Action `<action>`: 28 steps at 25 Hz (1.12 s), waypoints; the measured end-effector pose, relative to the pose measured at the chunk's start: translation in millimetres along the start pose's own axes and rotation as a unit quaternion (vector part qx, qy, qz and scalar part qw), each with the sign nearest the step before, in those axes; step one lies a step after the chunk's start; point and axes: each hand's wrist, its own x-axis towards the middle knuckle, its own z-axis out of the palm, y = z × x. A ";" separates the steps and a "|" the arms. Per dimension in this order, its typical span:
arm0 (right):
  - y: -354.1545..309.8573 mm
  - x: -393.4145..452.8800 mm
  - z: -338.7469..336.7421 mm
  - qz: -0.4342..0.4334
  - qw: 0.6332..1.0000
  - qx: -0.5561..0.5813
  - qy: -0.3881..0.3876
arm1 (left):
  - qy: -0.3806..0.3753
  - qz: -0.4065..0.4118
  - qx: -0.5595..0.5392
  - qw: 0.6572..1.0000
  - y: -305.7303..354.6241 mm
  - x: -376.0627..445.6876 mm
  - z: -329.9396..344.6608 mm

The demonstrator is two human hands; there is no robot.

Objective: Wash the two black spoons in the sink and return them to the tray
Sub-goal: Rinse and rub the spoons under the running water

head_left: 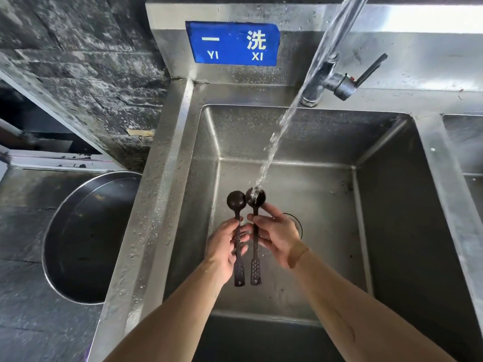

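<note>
Water from the steel tap [317, 82] hits the right black round-bowled spoon [255, 231] | my right hand [277, 237] pinches its handle | my left hand [226, 246] grips the other black spoon [237, 231] — both held side by side over the stainless steel sink [386, 205].

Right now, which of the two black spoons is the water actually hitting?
The spoon in the right hand: the stream lands on its bowl. The left hand's spoon sits just beside the stream.
</note>
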 end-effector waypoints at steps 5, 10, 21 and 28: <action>17.6 -10.2 -11.6 0.011 0.999 -0.002 0.034 | 0.098 0.074 0.118 0.985 -19.8 -7.9 -4.3; 19.7 -15.7 -22.9 -0.001 0.997 0.002 0.078 | 0.090 0.039 0.075 0.992 -14.4 -8.3 12.4; 2.6 -42.9 -14.3 -0.075 0.968 -0.162 0.175 | 0.148 0.083 0.119 0.978 -0.6 -25.1 35.5; 31.3 -92.2 -26.9 -0.064 0.790 -0.503 0.343 | 0.215 0.082 0.526 0.819 -20.8 -65.4 4.7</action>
